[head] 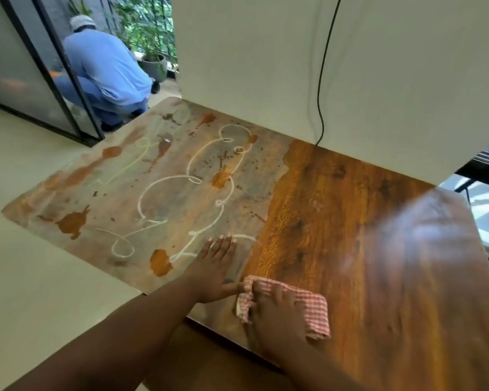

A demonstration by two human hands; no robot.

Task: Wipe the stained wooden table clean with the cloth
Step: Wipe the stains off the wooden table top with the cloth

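A person in a blue shirt (108,66) is crouching on the floor at 11 o'clock, back to the camera, beyond the far left corner of the table (350,210). The left portion of the table is showing a dull grey film carrying brown splotches (73,222), dark specks and looping white lines (181,179); the right portion is showing glossy orange-brown wood grain, and the boundary between the two is running from about 12 o'clock down toward 6 o'clock. The left hand (213,269) is lying flat, palm down, on the filmed area at about 7 o'clock, fingers extended and together, grip open and holding nothing; its thumb is touching the edge of the cloth. The red-and-white checked cloth (315,309) is lying on the table just right of that hand, near the front edge at 6 o'clock, straddling the boundary. The right hand (277,314) is pressing down on top of the cloth, fingers curled over its left, bunched edge, grip closed on the fabric. A black cable (321,88) is hanging down the white wall (393,80) at 1 o'clock, reaching the back edge of the table. Glare is washing out the wood at 3 o'clock.
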